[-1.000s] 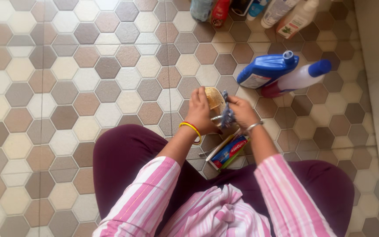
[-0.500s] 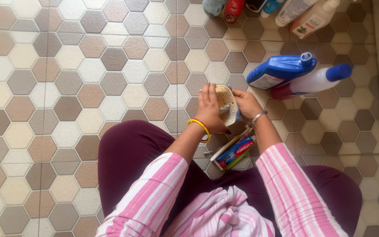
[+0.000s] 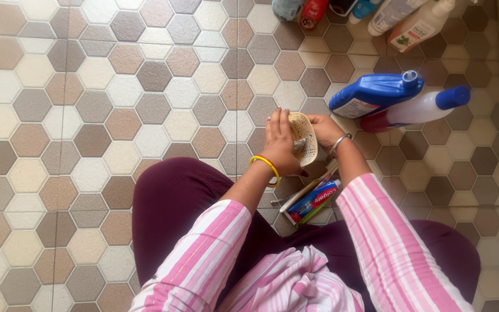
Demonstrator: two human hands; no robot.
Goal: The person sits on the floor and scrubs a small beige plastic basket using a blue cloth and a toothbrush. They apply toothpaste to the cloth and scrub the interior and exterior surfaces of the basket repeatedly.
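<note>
I sit on a tiled floor and hold a small cream perforated holder (image 3: pixel 306 136) between both hands. My left hand (image 3: pixel 279 141), with a yellow bangle at the wrist, grips its left side. My right hand (image 3: pixel 326 128), with a silver bangle, grips its right side; most of its fingers are hidden behind the holder. A bit of metal shows inside the holder. The blue cloth seen earlier is hidden.
A toothpaste box (image 3: pixel 313 200) and a toothbrush lie on the floor by my knees. A blue bottle (image 3: pixel 373 92) and a white bottle with a blue cap (image 3: pixel 417 108) lie to the right. Several bottles (image 3: pixel 399 20) stand at the top edge.
The holder has been turned so its perforated inside faces up. The blue cloth in my right hand has gone out of sight. The view shifted slightly left.
</note>
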